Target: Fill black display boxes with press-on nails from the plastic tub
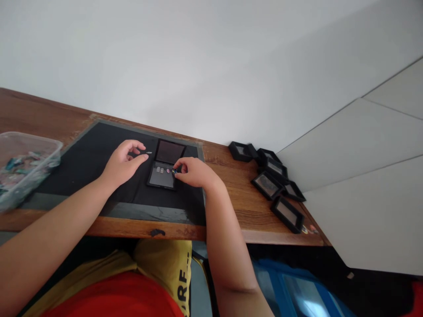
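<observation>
L fingers pinch small piece, R fingers touching open case

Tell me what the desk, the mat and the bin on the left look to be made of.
The desk looks like wood or wood-look laminate: brown, visible grain, slight sheen. The mat under both hands looks like matte black rubber or vinyl with a grey border; which one is unclear. The bin looks like clear, thin-walled plastic, since small colourful pieces show through its cloudy wall.
</observation>
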A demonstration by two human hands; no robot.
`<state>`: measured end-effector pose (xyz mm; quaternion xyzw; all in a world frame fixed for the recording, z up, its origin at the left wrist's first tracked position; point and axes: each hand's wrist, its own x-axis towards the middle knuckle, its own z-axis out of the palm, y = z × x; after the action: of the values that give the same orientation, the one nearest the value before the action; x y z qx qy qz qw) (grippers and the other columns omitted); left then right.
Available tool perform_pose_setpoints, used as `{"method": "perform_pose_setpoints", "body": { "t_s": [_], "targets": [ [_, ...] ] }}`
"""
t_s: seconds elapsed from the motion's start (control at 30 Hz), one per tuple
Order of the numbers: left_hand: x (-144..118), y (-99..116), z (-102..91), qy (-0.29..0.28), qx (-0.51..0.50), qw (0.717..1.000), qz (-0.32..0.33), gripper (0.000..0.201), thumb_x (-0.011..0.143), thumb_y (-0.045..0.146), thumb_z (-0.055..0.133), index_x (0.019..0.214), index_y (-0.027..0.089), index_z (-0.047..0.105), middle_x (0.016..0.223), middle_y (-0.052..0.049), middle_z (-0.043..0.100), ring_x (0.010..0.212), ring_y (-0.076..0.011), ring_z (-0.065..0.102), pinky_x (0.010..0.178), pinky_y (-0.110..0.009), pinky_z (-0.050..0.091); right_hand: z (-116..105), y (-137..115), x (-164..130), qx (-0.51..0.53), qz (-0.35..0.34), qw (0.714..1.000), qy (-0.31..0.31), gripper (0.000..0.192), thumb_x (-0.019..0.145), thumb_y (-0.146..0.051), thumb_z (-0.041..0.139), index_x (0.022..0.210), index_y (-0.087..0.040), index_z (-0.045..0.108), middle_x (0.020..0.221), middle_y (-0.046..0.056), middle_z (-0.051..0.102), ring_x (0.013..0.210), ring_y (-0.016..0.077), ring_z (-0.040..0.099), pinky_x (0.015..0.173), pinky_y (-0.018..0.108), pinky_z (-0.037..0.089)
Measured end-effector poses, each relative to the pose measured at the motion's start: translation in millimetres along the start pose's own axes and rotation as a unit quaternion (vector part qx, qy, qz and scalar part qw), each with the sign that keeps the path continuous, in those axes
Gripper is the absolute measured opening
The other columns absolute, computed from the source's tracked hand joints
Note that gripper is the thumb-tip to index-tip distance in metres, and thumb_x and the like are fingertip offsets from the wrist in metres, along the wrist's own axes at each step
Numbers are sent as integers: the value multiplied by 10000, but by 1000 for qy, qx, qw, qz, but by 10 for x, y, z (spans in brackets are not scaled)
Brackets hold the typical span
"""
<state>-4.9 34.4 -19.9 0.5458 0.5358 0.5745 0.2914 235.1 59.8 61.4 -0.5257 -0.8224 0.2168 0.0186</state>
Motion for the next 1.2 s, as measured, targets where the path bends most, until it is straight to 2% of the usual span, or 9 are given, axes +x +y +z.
{"method": "perform_pose_setpoints", "body": {
  "t_s": [0.27, 0.43, 0.6, 0.7, 0.8, 0.93, 1.2],
  "targets": [
    [-10, 6, 12, -7, 4, 1000, -5, 316, 756, 451, 755, 960, 213, 711, 1082, -70, 699, 965, -228, 633, 733, -329, 455, 41, -43, 5, 15, -31, 999, -12, 270, 833, -69, 634, 982, -210, 810, 748, -7, 687, 675, 131, 571, 641, 260, 372],
    [-18, 23, 7, -18, 21, 999, 17, 245, 791, 432, 727, 915, 221, 720, 1069, -65, 707, 940, -221, 633, 704, -320, 444, 48, -36, 14, 23, -44, 999, -15, 275, 832, -38, 612, 926, -206, 809, 711, -17, 651, 657, 124, 546, 659, 264, 381],
    [-34, 50, 9, -24, 33, 999, 26, 231, 800, 426, 705, 903, 220, 720, 1071, -68, 706, 931, -222, 633, 708, -327, 452, -9, -10, -20, 44, -43, 997, -37, 241, 839, -99, 677, 1050, -191, 748, 765, -34, 661, 683, 119, 574, 665, 265, 402],
    [-37, 51, 14, -22, 35, 999, 24, 237, 802, 426, 704, 917, 219, 716, 1078, -71, 706, 943, -227, 636, 714, -331, 456, -17, 2, -26, 26, -13, 999, -18, 238, 833, -223, 775, 1054, -190, 694, 857, -18, 693, 739, 134, 594, 672, 276, 408],
    [-38, 47, 16, -22, 37, 999, 22, 241, 800, 428, 707, 920, 218, 713, 1071, -72, 704, 940, -229, 636, 714, -335, 458, 25, 12, -9, 16, 0, 1000, -3, 328, 796, -295, 837, 1055, -195, 663, 968, 14, 717, 807, 154, 611, 696, 286, 414],
    [-47, 52, 15, -26, 39, 999, 23, 245, 804, 428, 712, 927, 216, 709, 1081, -74, 702, 949, -231, 633, 723, -340, 459, 92, 11, 12, 29, -18, 999, 36, 349, 790, -211, 814, 1094, -193, 645, 1042, 42, 732, 872, 166, 627, 735, 287, 419],
    [-51, 42, 18, -38, 48, 998, 28, 243, 811, 425, 696, 937, 217, 703, 1097, -71, 698, 955, -231, 634, 737, -351, 469, 120, 2, 18, 16, -45, 998, 49, 303, 808, -138, 758, 1084, -204, 651, 1112, 55, 755, 967, 191, 654, 771, 288, 413]
  ]
}}
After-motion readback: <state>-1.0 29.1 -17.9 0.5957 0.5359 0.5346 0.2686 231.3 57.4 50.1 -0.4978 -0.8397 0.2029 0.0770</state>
